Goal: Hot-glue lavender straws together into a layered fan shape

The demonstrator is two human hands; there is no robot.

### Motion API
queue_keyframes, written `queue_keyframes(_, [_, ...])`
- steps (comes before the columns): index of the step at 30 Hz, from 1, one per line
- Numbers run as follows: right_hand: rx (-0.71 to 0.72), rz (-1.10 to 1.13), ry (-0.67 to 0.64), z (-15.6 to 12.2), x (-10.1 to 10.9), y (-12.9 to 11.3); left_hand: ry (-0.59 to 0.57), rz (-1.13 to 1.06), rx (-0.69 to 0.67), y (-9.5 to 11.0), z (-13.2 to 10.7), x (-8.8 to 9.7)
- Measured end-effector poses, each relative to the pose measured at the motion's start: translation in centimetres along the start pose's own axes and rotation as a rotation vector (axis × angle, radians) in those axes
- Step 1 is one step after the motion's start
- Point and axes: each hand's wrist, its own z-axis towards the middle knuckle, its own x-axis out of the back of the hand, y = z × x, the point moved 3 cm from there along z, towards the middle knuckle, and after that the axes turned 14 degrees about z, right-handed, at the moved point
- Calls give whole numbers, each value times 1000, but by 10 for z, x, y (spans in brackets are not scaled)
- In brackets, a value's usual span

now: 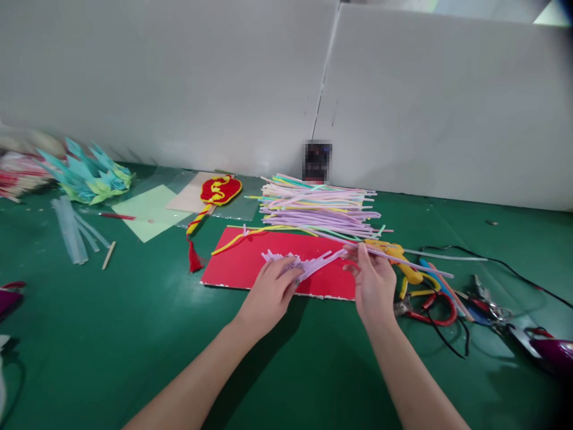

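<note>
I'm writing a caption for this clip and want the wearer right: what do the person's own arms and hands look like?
The left hand and right hand are ungloved, and no rings, watches or bracelets can be made out. The left forearm and right forearm are bare and slim, with no sleeves in view. Fingernail details are too small to tell.

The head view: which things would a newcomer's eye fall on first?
Probably the bright red board in the middle of the green table, with the left hand over short lilac pieces on it. Just behind lies a thick pile of pastel stems, and to its left a red and yellow ornament with a tassel. At the board's right end, the right hand holds a long lilac stem.
</note>
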Motion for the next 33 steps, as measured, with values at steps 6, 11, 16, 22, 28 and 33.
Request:
queue_keyframes(6, [32, -31, 86, 3, 9, 2, -111, 201, -27, -2, 3, 2])
queue_keyframes(11, [25, -58, 117, 5, 23, -1, -185, 222, -109, -7, 5, 2])
queue_keyframes(16, [20, -16, 133, 7, 24, -6, -212, 209, -74, -14, 8, 4])
queue_keyframes(22, [21, -6, 141, 7, 24, -9, -235, 188, -47, -16, 11, 9])
queue_keyframes(28, [9, -1, 125, 7, 22, -9, -248, 155, -18, -15, 14, 8])
queue_keyframes(33, [-10, 32, 113, 6, 21, -9, -268, 141, -6, -15, 25, 8])
